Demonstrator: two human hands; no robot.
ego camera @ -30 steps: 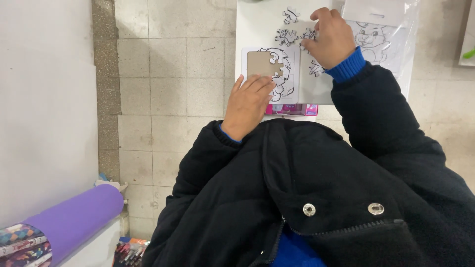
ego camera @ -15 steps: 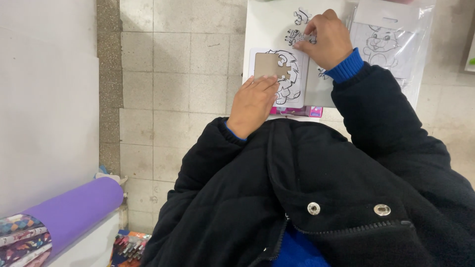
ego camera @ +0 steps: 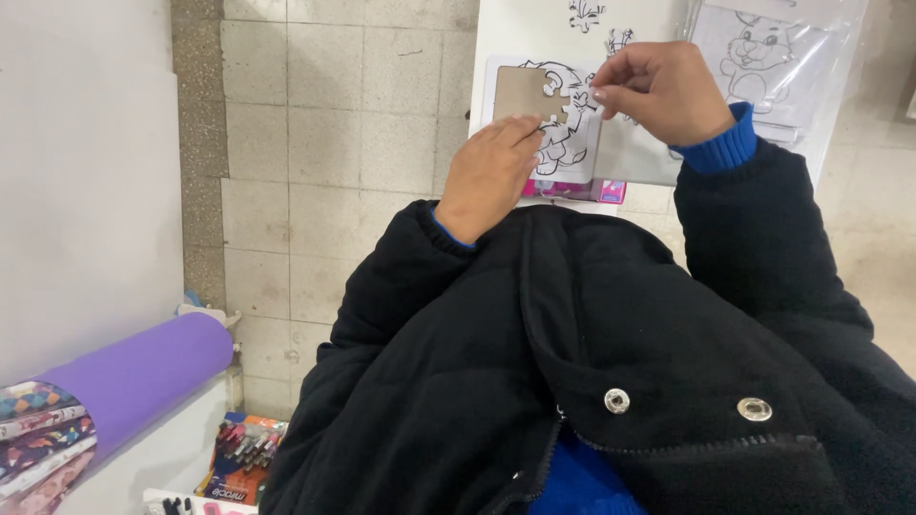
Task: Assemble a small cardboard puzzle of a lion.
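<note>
1. One puzzle board is the landmark: a small white card with a black line drawing of a cartoon animal, its upper left showing bare brown backing.
2. The left hand lies on the board's lower left part, fingers together and curled down onto it.
3. The right hand is at the board's upper right edge, thumb and forefinger pinching one small puzzle piece that touches the board.
4. Under the board lies one pink flat box, only its lower edge showing.
5. Right of the board is one clear plastic bag with a drawn bear-like face inside.
6. Behind the board lies one white sheet with more line drawings.
7. Both arms wear black jacket sleeves with blue cuffs; two metal snaps show on the jacket front.
8. Far below and left of the board lie one purple roll and one pack of coloured pens.
</note>
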